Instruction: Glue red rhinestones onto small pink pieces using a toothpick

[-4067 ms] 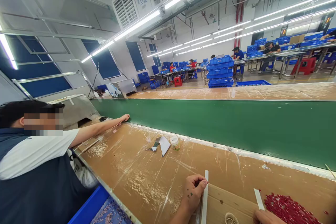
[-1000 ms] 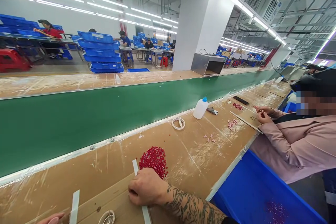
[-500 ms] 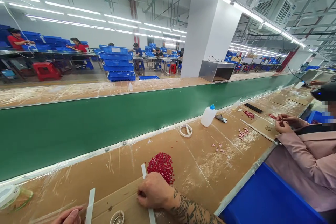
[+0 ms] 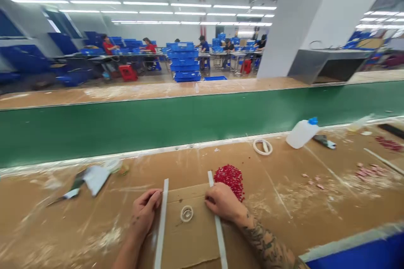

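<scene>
My left hand (image 4: 143,211) rests curled against a long white strip (image 4: 161,222) at the left edge of a cardboard sheet (image 4: 189,235). My right hand (image 4: 222,201) is closed over a second white strip (image 4: 217,222) at the sheet's right edge. A small clear tape ring (image 4: 187,213) lies on the cardboard between my hands. A heap of small red pieces (image 4: 229,178) sits just beyond my right hand, touching its knuckles.
A green conveyor belt (image 4: 189,122) runs across behind the brown bench. On the bench lie a white bottle with a blue cap (image 4: 301,133), a white tape ring (image 4: 262,146), paper scraps (image 4: 94,176) and pink bits (image 4: 366,172). A blue bin (image 4: 362,256) is at the lower right.
The view has swung left from the co-worker in pink to face the bench squarely. Both my hands are now fully in view, still on the two white strips.
</scene>
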Tool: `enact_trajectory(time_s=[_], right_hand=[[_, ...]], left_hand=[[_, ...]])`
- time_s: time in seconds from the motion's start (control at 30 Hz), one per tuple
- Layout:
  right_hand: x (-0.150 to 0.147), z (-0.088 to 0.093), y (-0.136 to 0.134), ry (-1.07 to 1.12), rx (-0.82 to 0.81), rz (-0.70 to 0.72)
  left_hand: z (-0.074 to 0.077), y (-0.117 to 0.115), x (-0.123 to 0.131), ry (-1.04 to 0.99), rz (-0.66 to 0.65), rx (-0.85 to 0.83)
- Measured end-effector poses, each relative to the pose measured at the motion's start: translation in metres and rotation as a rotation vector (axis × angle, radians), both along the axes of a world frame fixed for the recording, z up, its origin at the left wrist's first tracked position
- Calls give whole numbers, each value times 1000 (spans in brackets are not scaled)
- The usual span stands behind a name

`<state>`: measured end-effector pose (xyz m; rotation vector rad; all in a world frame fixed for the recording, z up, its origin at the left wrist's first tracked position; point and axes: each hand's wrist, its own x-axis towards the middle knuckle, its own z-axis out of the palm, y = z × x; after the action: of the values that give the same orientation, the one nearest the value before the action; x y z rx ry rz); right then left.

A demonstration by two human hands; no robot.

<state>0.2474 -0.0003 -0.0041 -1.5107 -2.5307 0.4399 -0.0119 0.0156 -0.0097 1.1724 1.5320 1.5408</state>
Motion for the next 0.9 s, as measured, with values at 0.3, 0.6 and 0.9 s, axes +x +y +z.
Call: enact_trajectory(time_s=[0.3,0.6,0.9], right_hand=[[8,-4,-1,112,-28,2],[9,-6,-2,194,43,21],[19,-9,1,257,138,-28]], left_hand=[[-14,-1,-7,-169,-145,-74],[-14,-1,-8,-261,-179,-79],[-12,0,-7,-252,-190,-84]])
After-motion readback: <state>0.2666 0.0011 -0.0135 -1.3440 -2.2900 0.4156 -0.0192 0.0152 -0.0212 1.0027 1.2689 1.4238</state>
